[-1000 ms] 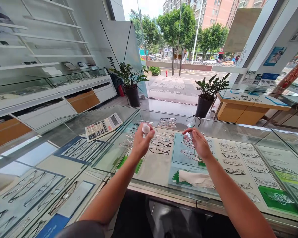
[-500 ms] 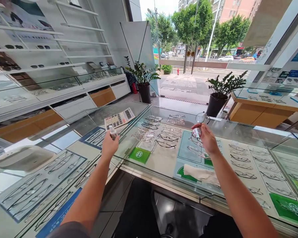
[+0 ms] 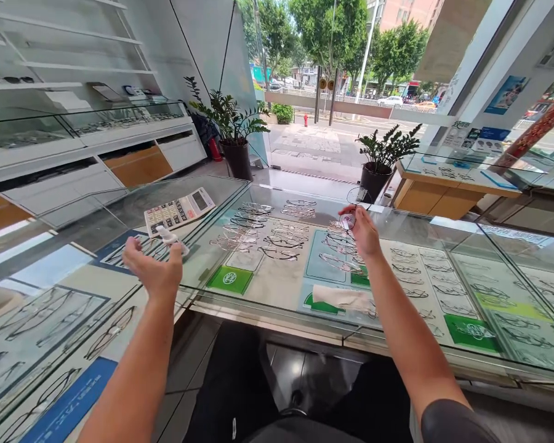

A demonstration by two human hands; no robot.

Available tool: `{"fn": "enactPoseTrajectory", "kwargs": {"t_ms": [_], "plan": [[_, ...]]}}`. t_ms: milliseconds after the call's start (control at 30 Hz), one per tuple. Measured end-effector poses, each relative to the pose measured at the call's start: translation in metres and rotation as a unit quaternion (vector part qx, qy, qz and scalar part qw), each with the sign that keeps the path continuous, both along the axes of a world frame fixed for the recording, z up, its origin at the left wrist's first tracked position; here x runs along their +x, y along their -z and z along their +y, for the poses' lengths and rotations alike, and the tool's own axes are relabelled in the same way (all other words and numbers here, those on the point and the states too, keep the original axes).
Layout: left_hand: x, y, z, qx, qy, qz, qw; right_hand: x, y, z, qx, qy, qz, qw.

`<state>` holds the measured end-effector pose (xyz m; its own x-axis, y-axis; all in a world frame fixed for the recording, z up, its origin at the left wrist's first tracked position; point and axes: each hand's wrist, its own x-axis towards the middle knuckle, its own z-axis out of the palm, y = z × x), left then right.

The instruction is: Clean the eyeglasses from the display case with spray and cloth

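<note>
Left hand (image 3: 154,264): reaching over the glass counter (image 3: 279,284) in the head view, its fingers spreading loosely apart.
Spray bottle (image 3: 167,235): leaning just beyond the left thumb, near the calculator (image 3: 178,212); whether the thumb is touching it, one cannot tell.
Right hand (image 3: 367,232): pinching closed on the round eyeglasses (image 3: 347,220), holding them tilted above the counter.
Cleaning cloth (image 3: 339,298): lying crumpled on the glass, nearer the person than the eyeglasses.

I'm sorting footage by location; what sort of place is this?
Most likely an optician's shop: rows of thin-framed eyeglasses under a clear glass countertop, and dark sunglasses on a white wall shelf.
</note>
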<state>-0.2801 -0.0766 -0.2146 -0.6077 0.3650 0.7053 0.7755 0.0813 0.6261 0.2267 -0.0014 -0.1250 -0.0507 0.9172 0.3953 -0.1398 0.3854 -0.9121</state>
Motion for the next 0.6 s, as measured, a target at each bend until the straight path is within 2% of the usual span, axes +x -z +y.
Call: {"fn": "enactPoseTrajectory", "kwargs": {"t_ms": [33, 67, 100, 167, 200, 233, 300, 333, 400, 467, 533, 600], "plan": [[0.019, -0.005, -0.008, 0.042, -0.031, 0.01, 0.999, 0.001, -0.002, 0.0, 0.001, 0.002, 0.007, 1.0], [0.043, -0.01, -0.018, 0.059, -0.026, 0.026, 0.998, 0.002, -0.003, -0.001, 0.0, -0.001, 0.013, 1.0], [0.071, -0.015, -0.028, 0.065, 0.013, 0.033, 0.997, 0.003, -0.005, -0.004, 0.0, -0.001, 0.019, 1.0], [0.134, -0.025, -0.046, -0.003, 0.2, -0.003, 0.98, 0.007, -0.009, -0.012, 0.0, 0.0, 0.021, 1.0], [0.166, -0.029, -0.053, -0.067, 0.324, -0.032, 0.943, 0.009, -0.011, -0.018, 0.001, 0.003, 0.017, 1.0], [0.198, -0.034, -0.057, -0.128, 0.433, -0.046, 0.891, 0.012, -0.013, -0.024, 0.003, 0.005, 0.012, 1.0], [0.254, -0.042, -0.061, -0.189, 0.561, 0.002, 0.806, 0.018, -0.015, -0.04, 0.012, 0.008, 0.01, 1.0], [0.279, -0.047, -0.06, -0.206, 0.595, 0.048, 0.775, 0.022, -0.015, -0.048, 0.017, 0.009, 0.015, 1.0], [0.319, -0.054, -0.055, -0.239, 0.613, 0.153, 0.737, 0.031, -0.016, -0.063, 0.023, 0.013, 0.028, 0.999], [0.35, -0.059, -0.049, -0.289, 0.615, 0.26, 0.686, 0.04, -0.016, -0.079, 0.022, 0.022, 0.031, 0.999], [0.372, -0.061, -0.046, -0.331, 0.6, 0.339, 0.645, 0.05, -0.017, -0.095, 0.02, 0.035, 0.025, 0.999], [0.384, -0.06, -0.044, -0.361, 0.59, 0.376, 0.617, 0.058, -0.018, -0.111, 0.02, 0.048, 0.021, 0.998]]}}
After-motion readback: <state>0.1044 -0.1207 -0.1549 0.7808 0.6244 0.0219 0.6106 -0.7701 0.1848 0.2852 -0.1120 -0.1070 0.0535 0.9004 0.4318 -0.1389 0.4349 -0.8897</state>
